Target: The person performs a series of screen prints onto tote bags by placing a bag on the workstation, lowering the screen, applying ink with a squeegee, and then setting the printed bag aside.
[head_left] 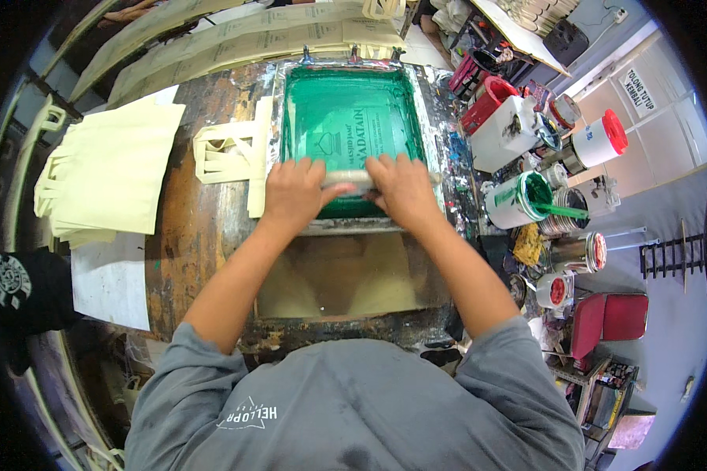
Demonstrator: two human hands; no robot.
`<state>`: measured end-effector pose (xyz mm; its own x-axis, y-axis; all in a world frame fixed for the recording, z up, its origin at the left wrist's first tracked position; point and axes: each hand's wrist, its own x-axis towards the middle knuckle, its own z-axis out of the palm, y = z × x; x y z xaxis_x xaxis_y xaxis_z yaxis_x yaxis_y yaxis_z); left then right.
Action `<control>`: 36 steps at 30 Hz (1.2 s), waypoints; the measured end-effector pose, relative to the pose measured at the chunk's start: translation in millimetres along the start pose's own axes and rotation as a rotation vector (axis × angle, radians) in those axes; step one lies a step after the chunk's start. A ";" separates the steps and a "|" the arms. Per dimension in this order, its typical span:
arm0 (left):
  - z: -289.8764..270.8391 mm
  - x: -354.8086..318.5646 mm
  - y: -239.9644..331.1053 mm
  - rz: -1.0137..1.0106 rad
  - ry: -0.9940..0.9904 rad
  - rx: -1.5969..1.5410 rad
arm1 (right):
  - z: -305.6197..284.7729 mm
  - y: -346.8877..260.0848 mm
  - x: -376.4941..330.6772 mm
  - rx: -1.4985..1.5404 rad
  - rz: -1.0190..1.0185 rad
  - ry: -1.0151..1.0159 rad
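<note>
My left hand (294,195) and my right hand (404,192) are both closed round a pale squeegee (347,179) that lies across a printing screen. Green ink covers most of the screen (330,98), and dark lettering and a small emblem show through its mesh. Hinge clamps (354,55) stand at the far edge of the frame. From under the screen's left side sticks out a cream tote bag (257,169), with its handle (216,155) flat on the table; the rest of it is hidden. The squeegee's blade cannot be seen from above.
A stack of cream bags (122,169) lies on the left of the stained worktable (188,235). On the right stand several ink containers, among them a white bucket of green ink (507,206) with a green stick. Behind the table, racks hold printed cream sheets (236,51).
</note>
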<state>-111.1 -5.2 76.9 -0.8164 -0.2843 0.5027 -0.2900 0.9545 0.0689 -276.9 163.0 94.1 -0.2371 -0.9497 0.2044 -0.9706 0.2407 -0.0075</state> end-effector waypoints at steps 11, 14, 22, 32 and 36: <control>-16.0 -133.6 -33.0 -0.355 0.055 -0.042 | -0.5 -44.8 -55.2 0.059 0.090 0.138; -19.0 -140.4 -35.7 -0.387 0.025 -0.090 | -14.0 -38.4 -43.9 0.080 0.095 0.188; -55.6 -15.8 -39.3 -0.532 0.558 -0.949 | -142.6 -0.6 63.1 -0.153 0.021 0.574; 23.3 -104.3 -53.4 -0.745 0.035 -0.114 | -187.7 29.1 120.5 -0.102 0.111 0.515; 40.0 -108.5 -88.3 -0.788 0.154 -0.261 | -182.2 29.8 116.2 -0.052 0.039 0.640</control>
<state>-16.9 -62.2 -18.2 -0.3407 -0.8785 0.3348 -0.6058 0.4774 0.6364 -325.8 96.2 296.0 -0.1844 -0.6369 0.7486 -0.9547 0.2969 0.0175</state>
